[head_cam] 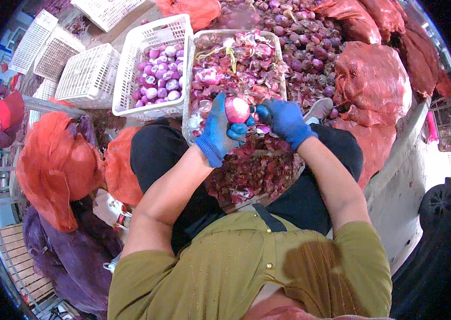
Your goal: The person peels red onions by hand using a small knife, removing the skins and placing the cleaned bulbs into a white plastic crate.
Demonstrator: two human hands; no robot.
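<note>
My left hand [221, 130], in a blue coated glove, is wrapped around a red onion [237, 110]. The onion's pale cut face is turned up, with pink skin around its side. Close to the onion's right side is my right hand [283, 120], also gloved in blue, with its fingers curled. Whether it holds a small tool or a piece of skin is hidden. Both hands are above the near part of a pale plastic crate [283, 86] heaped with onion skins [245, 80]. Left of it, a white plastic crate [119, 94] holds peeled purple onions [161, 76].
Unpeeled onions [305, 48] are piled beyond the crates. Full red mesh sacks [373, 80] stand at the right. Upturned white crates [87, 72] and orange mesh sacks [57, 160] are at the left. Loose skins [253, 172] cover the ground between my legs.
</note>
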